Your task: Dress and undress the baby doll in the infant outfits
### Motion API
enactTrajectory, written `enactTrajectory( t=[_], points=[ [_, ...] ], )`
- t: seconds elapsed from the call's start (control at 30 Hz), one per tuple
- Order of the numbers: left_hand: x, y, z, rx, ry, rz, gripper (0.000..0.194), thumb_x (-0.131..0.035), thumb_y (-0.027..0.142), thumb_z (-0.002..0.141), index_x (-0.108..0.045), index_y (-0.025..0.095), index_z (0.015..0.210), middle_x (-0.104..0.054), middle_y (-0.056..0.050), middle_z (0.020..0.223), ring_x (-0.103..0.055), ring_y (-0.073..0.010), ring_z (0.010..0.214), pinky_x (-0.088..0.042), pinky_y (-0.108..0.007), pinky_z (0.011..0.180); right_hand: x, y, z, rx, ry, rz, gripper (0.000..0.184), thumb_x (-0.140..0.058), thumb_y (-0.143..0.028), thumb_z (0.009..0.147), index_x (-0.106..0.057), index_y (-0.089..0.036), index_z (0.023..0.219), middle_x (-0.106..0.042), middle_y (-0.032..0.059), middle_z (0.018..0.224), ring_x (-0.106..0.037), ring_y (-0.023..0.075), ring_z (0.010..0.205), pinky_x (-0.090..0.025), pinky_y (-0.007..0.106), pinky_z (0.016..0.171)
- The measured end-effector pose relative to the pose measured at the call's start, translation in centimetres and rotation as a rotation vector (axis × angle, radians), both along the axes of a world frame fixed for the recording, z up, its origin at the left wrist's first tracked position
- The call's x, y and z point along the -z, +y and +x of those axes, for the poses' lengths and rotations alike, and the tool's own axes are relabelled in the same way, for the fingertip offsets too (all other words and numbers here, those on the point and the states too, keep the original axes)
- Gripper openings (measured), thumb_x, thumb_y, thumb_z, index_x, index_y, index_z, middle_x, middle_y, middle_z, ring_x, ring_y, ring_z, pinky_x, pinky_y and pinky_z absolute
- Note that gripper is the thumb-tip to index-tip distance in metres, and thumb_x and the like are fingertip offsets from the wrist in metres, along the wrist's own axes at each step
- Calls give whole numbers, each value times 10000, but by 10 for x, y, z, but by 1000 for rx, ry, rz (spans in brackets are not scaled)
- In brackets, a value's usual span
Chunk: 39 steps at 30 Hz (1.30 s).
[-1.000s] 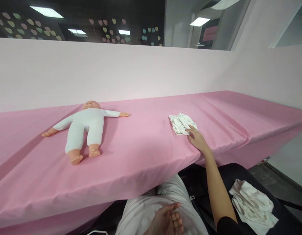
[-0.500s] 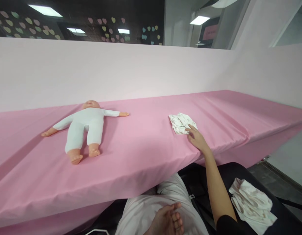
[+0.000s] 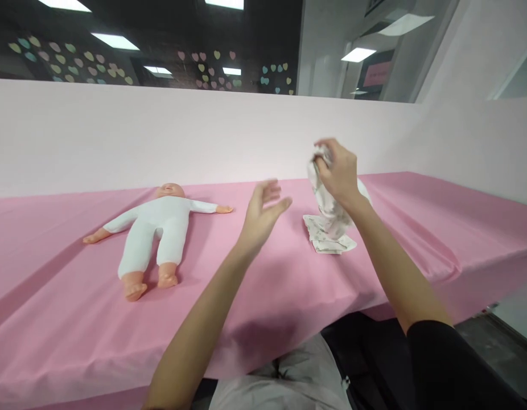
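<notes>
My right hand (image 3: 338,168) pinches a white patterned cloth garment (image 3: 325,199) and holds it up, so that it hangs in loose folds. Below it, another folded white cloth (image 3: 327,245) lies on the pink-covered table (image 3: 263,273); whether the two touch is hard to tell. My left hand (image 3: 266,208) hovers above the table to the left of the garment, fingers apart and slightly blurred, with nothing in it. A baby doll (image 3: 159,225) in a white suit lies on its back at the left, arms spread and feet towards me.
A white wall (image 3: 161,136) with a window (image 3: 246,34) above it stands behind the table. The table's front edge runs just above my lap (image 3: 284,381). Creases in the pink cover cross its right side.
My right hand has lifted the garment off the folded cloth. My left hand has risen from my lap to above the table. The view has shifted slightly.
</notes>
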State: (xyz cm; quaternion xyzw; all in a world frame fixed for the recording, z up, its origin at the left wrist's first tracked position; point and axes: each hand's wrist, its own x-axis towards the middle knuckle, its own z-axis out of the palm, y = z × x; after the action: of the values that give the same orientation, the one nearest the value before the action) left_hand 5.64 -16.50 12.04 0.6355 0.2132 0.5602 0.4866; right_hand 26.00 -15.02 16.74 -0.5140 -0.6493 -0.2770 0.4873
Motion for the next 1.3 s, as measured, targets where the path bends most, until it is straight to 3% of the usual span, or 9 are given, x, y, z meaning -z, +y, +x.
enactTrajectory(
  t=[0.1, 0.2, 0.37, 0.53, 0.7, 0.8, 0.97, 1.13, 1.3],
  points=[
    [-39, 39, 11, -50, 18, 209, 574, -683, 317, 726, -431, 207, 1230, -462, -82, 1254, -460, -270, 1174, -391, -410, 927, -44, 1, -57, -221, 38, 101, 187, -508, -298, 844, -493, -183, 990, -577, -7, 868, -582, 136, 826, -441, 313, 823],
    [-58, 60, 6, 10, 94, 328, 418, -573, 371, 810, -498, 153, 1159, -532, -49, 1120, -532, -280, 1088, -433, -415, 851, -53, 9, -85, -343, 66, 78, 271, -461, -401, 854, -500, -134, 878, -457, -60, 704, -562, 85, 726, -439, 317, 775],
    [-56, 93, -24, -3, 255, 310, 338, -537, 396, 823, -593, 78, 925, -581, -31, 833, -606, -188, 817, -472, -273, 666, -23, 52, -81, -463, 300, -54, 301, -637, -412, 727, -504, -157, 639, -420, -57, 585, -514, 98, 638, -444, 255, 638],
    [-38, 142, -41, 30, 409, 302, 227, -533, 364, 817, -626, 162, 867, -591, -13, 718, -557, -123, 636, -429, -214, 526, 2, 92, -74, -801, 491, -425, 278, -675, -436, 688, -613, -170, 742, -590, 6, 714, -556, 135, 683, -438, 249, 578],
    [-27, 168, -39, -293, 373, 429, 236, -554, 251, 767, -616, 200, 989, -623, -40, 1004, -582, -158, 889, -480, -269, 763, 19, 122, -80, -1024, 670, -671, 297, -633, -397, 744, -650, -180, 946, -633, 35, 814, -574, 142, 733, -451, 254, 613],
    [-29, 165, -44, -211, 520, 312, 411, -533, 284, 776, -526, 207, 1179, -635, -42, 903, -604, -165, 804, -491, -279, 690, 25, 131, -81, -1061, 734, -793, 283, -612, -347, 766, -641, -179, 992, -613, 16, 746, -552, 122, 665, -441, 244, 593],
    [-29, 158, -44, -9, 824, 226, 805, -573, 405, 770, -158, 193, 1426, -642, -44, 846, -612, -192, 749, -462, -288, 651, 24, 130, -77, -1091, 680, -858, 249, -615, -325, 754, -646, -169, 946, -610, 19, 771, -556, 126, 693, -458, 259, 642],
    [-13, 166, -24, -252, 1059, 338, 848, -476, 464, 841, 23, 123, 1435, -643, -77, 835, -602, -216, 731, -419, -286, 622, 31, 136, -76, -976, 582, -747, 210, -645, -215, 692, -646, -166, 897, -611, 14, 783, -561, 137, 747, -457, 268, 670],
    [-13, 166, -23, -547, 1314, 482, 655, -505, 455, 828, -289, 170, 1377, -615, -79, 803, -587, -240, 738, -377, -273, 583, 38, 143, -74, -821, 530, -710, 107, -647, -172, 668, -662, -145, 770, -602, 12, 712, -559, 143, 694, -450, 264, 618]
  ],
)
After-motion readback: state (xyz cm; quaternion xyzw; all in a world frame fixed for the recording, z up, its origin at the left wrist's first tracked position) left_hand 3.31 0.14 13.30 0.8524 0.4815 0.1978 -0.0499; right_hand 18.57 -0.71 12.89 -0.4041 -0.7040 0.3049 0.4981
